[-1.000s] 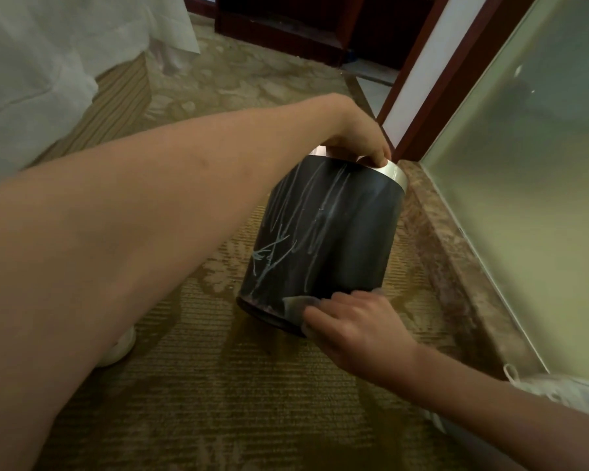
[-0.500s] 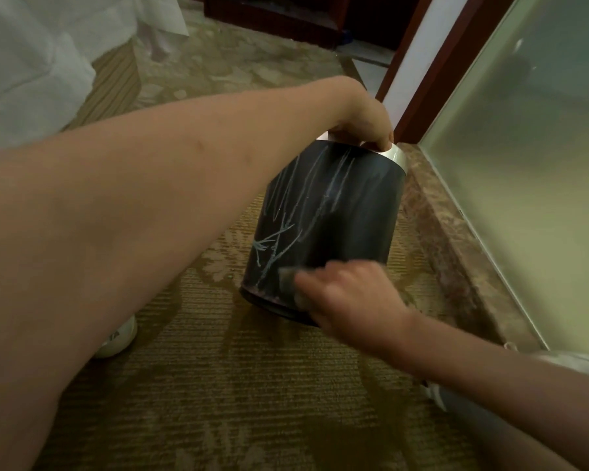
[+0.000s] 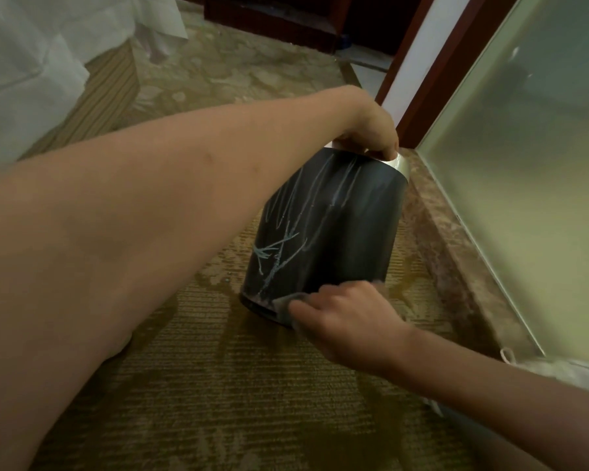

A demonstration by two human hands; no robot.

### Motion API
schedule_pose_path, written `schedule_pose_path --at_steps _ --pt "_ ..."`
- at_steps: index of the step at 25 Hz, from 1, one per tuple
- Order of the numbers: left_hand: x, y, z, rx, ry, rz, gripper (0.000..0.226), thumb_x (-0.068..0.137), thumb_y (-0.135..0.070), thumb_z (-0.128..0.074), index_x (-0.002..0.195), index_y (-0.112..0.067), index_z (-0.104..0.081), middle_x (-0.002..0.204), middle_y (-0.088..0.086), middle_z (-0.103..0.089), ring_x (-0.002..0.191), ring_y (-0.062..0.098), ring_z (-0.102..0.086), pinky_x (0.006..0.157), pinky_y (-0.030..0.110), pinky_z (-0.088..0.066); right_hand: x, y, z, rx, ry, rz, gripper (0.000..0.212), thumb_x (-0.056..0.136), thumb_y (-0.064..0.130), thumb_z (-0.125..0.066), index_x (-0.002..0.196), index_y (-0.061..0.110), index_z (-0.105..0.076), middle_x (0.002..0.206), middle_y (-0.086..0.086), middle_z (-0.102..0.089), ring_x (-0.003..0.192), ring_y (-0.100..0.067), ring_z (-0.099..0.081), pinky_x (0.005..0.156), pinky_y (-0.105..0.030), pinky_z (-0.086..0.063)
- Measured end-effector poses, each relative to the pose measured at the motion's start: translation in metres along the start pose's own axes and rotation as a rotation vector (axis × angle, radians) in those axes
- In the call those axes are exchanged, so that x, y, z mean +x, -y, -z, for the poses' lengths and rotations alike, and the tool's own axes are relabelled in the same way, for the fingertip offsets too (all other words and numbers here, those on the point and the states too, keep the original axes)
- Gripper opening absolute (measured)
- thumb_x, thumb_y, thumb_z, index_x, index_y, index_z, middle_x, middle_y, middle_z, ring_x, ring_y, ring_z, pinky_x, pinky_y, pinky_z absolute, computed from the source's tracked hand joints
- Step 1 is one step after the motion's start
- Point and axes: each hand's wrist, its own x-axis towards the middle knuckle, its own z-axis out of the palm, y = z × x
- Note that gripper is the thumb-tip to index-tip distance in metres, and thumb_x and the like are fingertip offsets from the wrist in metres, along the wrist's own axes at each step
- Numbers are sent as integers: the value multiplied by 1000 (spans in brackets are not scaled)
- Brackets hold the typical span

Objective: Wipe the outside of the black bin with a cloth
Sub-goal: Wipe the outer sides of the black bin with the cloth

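Since half a second ago, the right hand (image 3: pixel 347 317) has slid the cloth (image 3: pixel 284 305) down the wall of the black bin (image 3: pixel 337 232), from just above the base to the bottom edge itself. The left hand (image 3: pixel 371 130) has kept its place on the rim.

At far left, white bed linen (image 3: pixel 31 79) hangs over a striped bed base (image 3: pixel 109 86). The left forearm reaches from the lower left corner across the patterned carpet (image 3: pixel 218 385) to the top of the bin. There the left hand's grip is closed over the silver rim (image 3: pixel 400 164), fingers curled down over its near edge.

The bin stands on the carpet in the middle of the view, tilted so that its top leans away toward the right. Pale chalky streaks (image 3: pixel 279 253) run down its near side and cross near the bottom left.

At the bin's lower right, the right hand holds the small grey cloth against the wall. Its grip is tight, with fingers curled round the cloth and knuckles up. Only a corner of the cloth shows past the fingertips.

To the right of the bin, a marble sill (image 3: pixel 456 266) runs along the carpet's edge, close beside the bin. A frosted glass panel (image 3: pixel 524 164) rises from the sill. A dark red door frame (image 3: pixel 422 79) stands behind the left hand.
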Motion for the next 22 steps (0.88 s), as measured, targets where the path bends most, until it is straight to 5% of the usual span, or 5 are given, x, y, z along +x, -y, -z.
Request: schedule_pose_path --at_steps 2,9,13,15,22 --pt "-2 -4 -2 18 0 -14 43 94 -39 -49 134 -24 -52 126 2 -58 111 23 -58 96 43 -47 3 -12 9 -6 42 26 22 87 29 -60 106 28 -48 69 9 -57 55 -12 -48 50 -23 -28" --pt "10 -12 -7 77 -65 -30 35 92 -33 -49 122 -19 -60 119 4 -62 101 23 -64 74 35 -54 23 -88 28 -88 -399 -689 25 81 39 -46 95 20 -54 70 -4 -62 62 -33 -61 50 -38 -49" --pt "7 -9 -5 91 -60 -24 43 90 -40 -48 128 -22 -57 126 2 -57 109 23 -58 94 43 -48 -3 -35 3 16 -127 73 11 89 31 -60 95 24 -53 74 4 -62 64 -19 -59 54 -25 -32" --pt "9 -9 -5 37 -34 -31 37 92 -37 -49 123 -19 -59 121 3 -59 105 22 -60 94 44 -49 -1 -48 10 -22 -9 184 15 89 31 -60 101 25 -54 76 5 -62 64 -17 -58 53 -26 -37" --pt "-11 -11 8 -187 106 3 25 96 -20 -44 107 -8 -63 95 10 -65 73 20 -61 62 27 -52 26 -114 44 -80 -518 -703 21 83 29 -62 100 18 -59 70 0 -61 59 -24 -58 48 -29 -37"
